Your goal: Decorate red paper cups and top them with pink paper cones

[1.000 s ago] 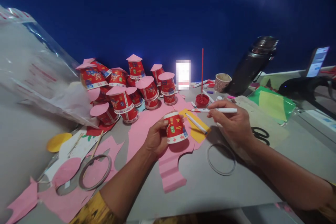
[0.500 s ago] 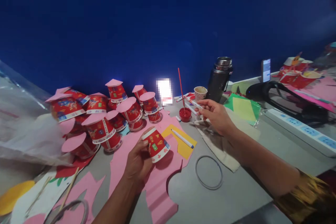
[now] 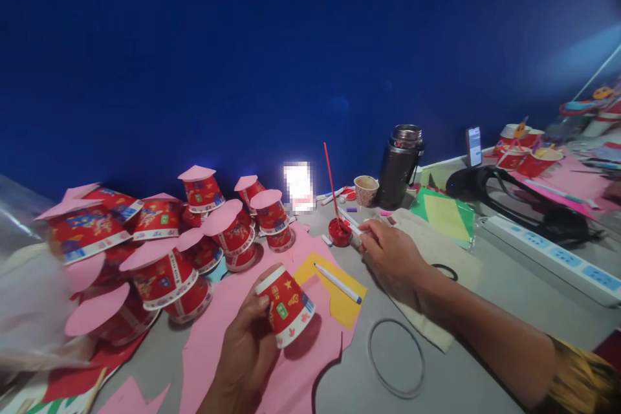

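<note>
My left hand (image 3: 245,343) is closed around a red paper cup (image 3: 286,304), which is tilted, with printed gold and green figures and a white rim. Fingers bent, my right hand (image 3: 391,252) rests low over the table, gripping a white marker (image 3: 356,233) beside the small pot of red paint (image 3: 340,233). A red stick (image 3: 330,174) stands up out of that pot. Part of the marker is hidden by my fingers. Between my hands, a white marker with a blue end (image 3: 338,283) lies on yellow paper (image 3: 349,314).
Stacked red cups topped with pink paper discs (image 3: 167,272) crowd the left. Pink paper (image 3: 213,336) covers the middle. A dark thermos (image 3: 398,168), patterned cup (image 3: 365,191), beige cloth (image 3: 456,255), power strip (image 3: 553,259) and grey ring (image 3: 395,359) lie rightward.
My right hand has come down from above the paint pot to beside it, where it grips a marker. My left hand still holds the cup. The view has shifted slightly.
</note>
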{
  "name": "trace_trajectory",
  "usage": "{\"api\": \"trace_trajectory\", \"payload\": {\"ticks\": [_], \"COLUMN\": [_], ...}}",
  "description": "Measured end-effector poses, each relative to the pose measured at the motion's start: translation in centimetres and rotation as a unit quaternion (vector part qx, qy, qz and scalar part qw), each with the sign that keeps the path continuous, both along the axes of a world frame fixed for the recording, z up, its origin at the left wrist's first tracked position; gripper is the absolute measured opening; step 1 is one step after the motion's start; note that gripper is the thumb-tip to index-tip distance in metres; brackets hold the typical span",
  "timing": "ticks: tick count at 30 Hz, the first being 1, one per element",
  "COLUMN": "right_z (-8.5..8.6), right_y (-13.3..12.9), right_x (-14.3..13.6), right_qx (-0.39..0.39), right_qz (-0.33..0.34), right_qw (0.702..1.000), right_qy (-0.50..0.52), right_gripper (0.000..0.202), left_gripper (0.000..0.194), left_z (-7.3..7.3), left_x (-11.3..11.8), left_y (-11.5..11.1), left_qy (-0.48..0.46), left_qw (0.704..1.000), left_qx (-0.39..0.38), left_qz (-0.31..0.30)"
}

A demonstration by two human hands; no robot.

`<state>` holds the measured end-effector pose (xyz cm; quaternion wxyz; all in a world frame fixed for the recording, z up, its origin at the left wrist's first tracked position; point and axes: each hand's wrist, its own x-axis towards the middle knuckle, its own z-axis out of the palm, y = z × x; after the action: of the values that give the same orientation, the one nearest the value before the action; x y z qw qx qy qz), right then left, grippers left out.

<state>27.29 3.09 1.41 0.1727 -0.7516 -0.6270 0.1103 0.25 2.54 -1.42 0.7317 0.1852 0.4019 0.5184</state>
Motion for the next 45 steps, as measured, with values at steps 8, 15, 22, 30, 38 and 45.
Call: {"api": "trace_trajectory", "payload": {"ticks": [8, 15, 22, 30, 38, 45], "right_z": [-0.7, -0.4, -0.5, -0.4, 1.0, 0.9], "right_y": [0.5, 0.3, 0.5, 0.7, 0.0, 0.0], "right_x": [0.0, 0.2, 0.8, 1.3, 1.5, 1.6], "right_qx": [-0.089, -0.094, -0.091, -0.091, -0.071, -0.062], "right_qz": [0.035, 0.045, 0.039, 0.035, 0.034, 0.043], "right_qw": [0.988, 0.979, 0.975, 0.972, 0.970, 0.969], "right_qy": [-0.122, -0.174, -0.199, -0.216, -0.231, -0.237], "right_gripper": [0.032, 0.035, 0.037, 0.038, 0.039, 0.037], "left_gripper": [0.078, 0.078, 0.082, 0.079, 0.067, 0.053], "left_z": [0.3, 0.3, 0.4, 0.6, 0.5, 0.2], "left_x": [0.1, 0.1, 0.2, 0.2, 0.5, 0.2], "left_y": [0.3, 0.2, 0.2, 0.1, 0.4, 0.5], "left_qy": [-0.005, 0.005, 0.018, 0.031, 0.016, 0.009], "left_qw": [1.000, 0.999, 0.999, 0.999, 0.998, 0.999], "left_qx": [-0.026, -0.040, -0.038, -0.044, -0.049, -0.029], "left_qz": [-0.001, 0.002, 0.001, 0.009, 0.026, 0.014]}}
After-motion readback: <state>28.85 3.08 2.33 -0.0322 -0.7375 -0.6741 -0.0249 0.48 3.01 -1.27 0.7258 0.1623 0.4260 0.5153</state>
